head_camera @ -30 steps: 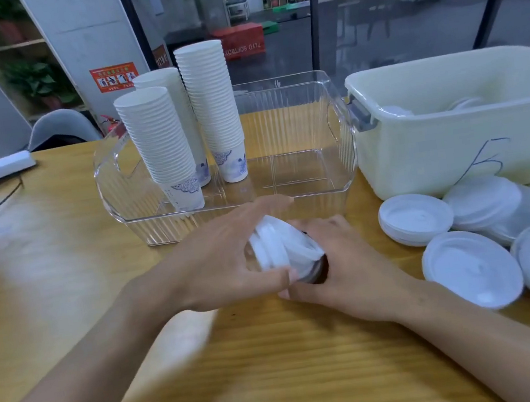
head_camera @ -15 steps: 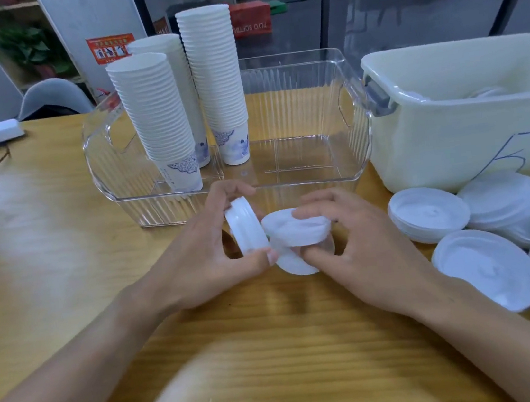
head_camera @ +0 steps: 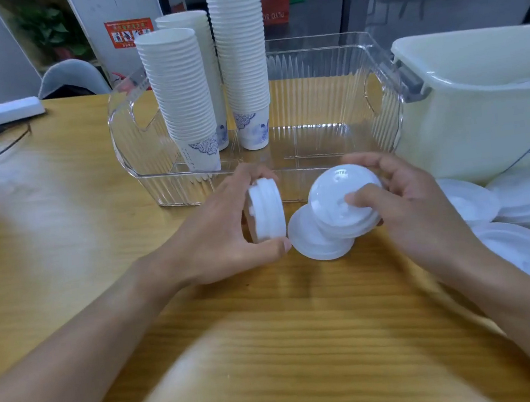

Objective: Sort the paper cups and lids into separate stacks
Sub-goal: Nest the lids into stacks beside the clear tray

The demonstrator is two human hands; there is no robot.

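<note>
Paper cups (head_camera: 183,100) stand in three tall stacks at the left end of a clear ribbed bin (head_camera: 380,91) on the wooden table (head_camera: 60,244). In front of it, the left hand (head_camera: 217,234) grips a short stack of white lids (head_camera: 266,210) on edge. Just right, the right hand (head_camera: 405,202) pinches a tilted lid stack (head_camera: 341,204) above one flat lid (head_camera: 313,241). More loose lids (head_camera: 525,193) lie beside a cream tub (head_camera: 481,111).
</note>
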